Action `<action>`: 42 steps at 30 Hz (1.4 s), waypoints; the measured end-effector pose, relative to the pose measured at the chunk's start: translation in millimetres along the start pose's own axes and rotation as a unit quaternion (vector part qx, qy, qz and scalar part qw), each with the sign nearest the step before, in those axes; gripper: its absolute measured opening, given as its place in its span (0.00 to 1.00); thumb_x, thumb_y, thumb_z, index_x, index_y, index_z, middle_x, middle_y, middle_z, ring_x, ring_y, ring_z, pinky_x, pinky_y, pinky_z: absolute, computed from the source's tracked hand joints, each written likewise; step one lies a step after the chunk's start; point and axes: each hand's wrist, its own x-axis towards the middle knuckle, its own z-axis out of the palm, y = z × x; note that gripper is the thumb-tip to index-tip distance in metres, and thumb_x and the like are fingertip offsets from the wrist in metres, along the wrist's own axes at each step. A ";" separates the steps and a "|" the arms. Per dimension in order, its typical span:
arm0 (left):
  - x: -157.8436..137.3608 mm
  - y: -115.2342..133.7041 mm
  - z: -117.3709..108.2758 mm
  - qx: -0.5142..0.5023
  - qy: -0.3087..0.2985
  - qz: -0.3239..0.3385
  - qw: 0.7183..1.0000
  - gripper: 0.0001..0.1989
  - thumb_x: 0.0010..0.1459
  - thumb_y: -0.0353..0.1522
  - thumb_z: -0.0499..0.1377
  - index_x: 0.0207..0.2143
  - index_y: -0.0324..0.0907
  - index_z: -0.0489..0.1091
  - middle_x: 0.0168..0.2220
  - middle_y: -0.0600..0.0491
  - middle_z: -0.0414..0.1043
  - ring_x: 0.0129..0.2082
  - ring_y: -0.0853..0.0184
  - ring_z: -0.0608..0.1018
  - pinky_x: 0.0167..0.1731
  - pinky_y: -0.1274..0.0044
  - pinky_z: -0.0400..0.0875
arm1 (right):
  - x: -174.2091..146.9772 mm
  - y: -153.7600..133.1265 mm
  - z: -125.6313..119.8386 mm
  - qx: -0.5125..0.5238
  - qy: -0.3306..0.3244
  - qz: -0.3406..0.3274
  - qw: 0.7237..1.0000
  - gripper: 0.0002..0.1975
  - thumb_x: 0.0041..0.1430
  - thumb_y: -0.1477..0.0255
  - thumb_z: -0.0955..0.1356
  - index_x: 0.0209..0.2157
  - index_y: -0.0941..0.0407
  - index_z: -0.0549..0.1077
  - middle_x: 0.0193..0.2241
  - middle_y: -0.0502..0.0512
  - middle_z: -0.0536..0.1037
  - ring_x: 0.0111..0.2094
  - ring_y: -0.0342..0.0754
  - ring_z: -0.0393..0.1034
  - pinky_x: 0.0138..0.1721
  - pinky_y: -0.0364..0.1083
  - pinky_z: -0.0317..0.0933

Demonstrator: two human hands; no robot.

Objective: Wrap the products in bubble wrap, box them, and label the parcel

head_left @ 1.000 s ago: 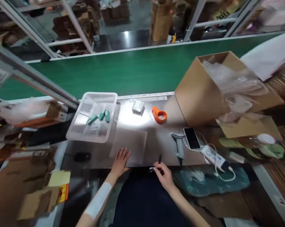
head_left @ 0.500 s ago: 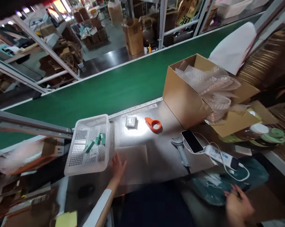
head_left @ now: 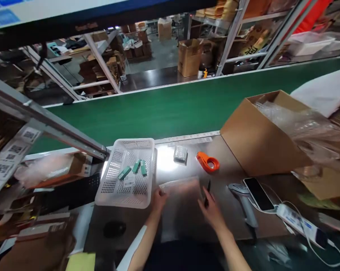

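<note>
A clear plastic bag (head_left: 182,192) lies flat on the metal worktop in front of me. My left hand (head_left: 159,200) is closed, pinching its upper left corner beside the basket. At the bag's right edge is my right hand (head_left: 212,210), its fingers round a slim black pen-like tool (head_left: 208,191) whose tip points up and away. Beyond the bag sit a small bubble-wrapped packet (head_left: 180,154) and an orange tape dispenser (head_left: 208,162). Several small green boxes (head_left: 136,166) and a white label rest in the white plastic basket (head_left: 102,194) on the left.
On the right are a barcode scanner (head_left: 245,205), a phone (head_left: 259,194) and a white power strip (head_left: 299,224) with cables. A cardboard box (head_left: 260,139) of bubble wrap stands behind them. A green conveyor belt (head_left: 158,111) runs along the back; a black mouse (head_left: 115,229) lies front left.
My right hand has come from the far right to the middle of the worktop with the black tool. My left hand, formerly spread on the worktop, now pinches the bag. The view has shifted.
</note>
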 end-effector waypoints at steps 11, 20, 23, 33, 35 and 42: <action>-3.2 79.8 -48.6 0.087 -0.138 0.401 0.902 0.07 0.58 0.36 0.58 0.37 0.45 0.73 0.51 0.46 0.78 0.58 0.57 0.74 0.66 0.61 0.65 | 75.1 -73.1 -104.5 -0.298 -0.011 -0.341 0.891 0.11 0.62 0.77 0.65 0.37 0.51 0.79 0.42 0.58 0.83 0.36 0.52 0.73 0.40 0.50 0.62; 64.8 68.5 -119.3 0.263 0.130 0.070 0.953 0.15 0.68 0.34 0.53 0.52 0.38 0.71 0.51 0.40 0.78 0.52 0.55 0.80 0.53 0.65 0.74 | 11.1 45.6 18.9 -0.211 -0.038 -0.318 0.923 0.24 0.56 0.84 0.61 0.40 0.47 0.83 0.41 0.52 0.85 0.35 0.50 0.79 0.37 0.47 0.71; 96.2 72.9 -112.6 0.296 0.123 0.011 0.947 0.14 0.63 0.35 0.61 0.49 0.37 0.72 0.43 0.40 0.80 0.45 0.54 0.82 0.44 0.68 0.74 | 1.0 72.6 32.4 -0.185 -0.036 -0.317 0.930 0.26 0.55 0.84 0.59 0.38 0.49 0.84 0.41 0.54 0.86 0.37 0.52 0.80 0.39 0.50 0.74; 65.6 82.6 -108.5 0.239 0.106 0.077 0.962 0.18 0.68 0.41 0.57 0.55 0.42 0.71 0.48 0.47 0.81 0.48 0.59 0.82 0.50 0.70 0.75 | -56.6 56.1 7.2 -0.242 -0.026 -0.226 0.943 0.25 0.62 0.76 0.61 0.54 0.48 0.82 0.49 0.58 0.85 0.40 0.57 0.83 0.39 0.53 0.79; 39.1 78.4 -85.3 0.217 0.056 0.149 0.963 0.18 0.68 0.39 0.57 0.57 0.44 0.71 0.52 0.48 0.80 0.51 0.60 0.81 0.53 0.70 0.75 | -57.2 37.3 7.4 -0.227 -0.010 -0.160 0.961 0.23 0.66 0.73 0.60 0.53 0.49 0.82 0.49 0.59 0.85 0.41 0.57 0.83 0.38 0.53 0.80; 8.9 39.6 12.1 0.386 -0.022 0.193 0.902 0.18 0.65 0.22 0.51 0.52 0.35 0.74 0.51 0.37 0.77 0.52 0.49 0.79 0.56 0.56 0.75 | -2.3 -10.8 15.9 -0.096 0.001 -0.101 0.990 0.21 0.71 0.65 0.61 0.54 0.52 0.81 0.52 0.61 0.83 0.52 0.56 0.80 0.51 0.54 0.77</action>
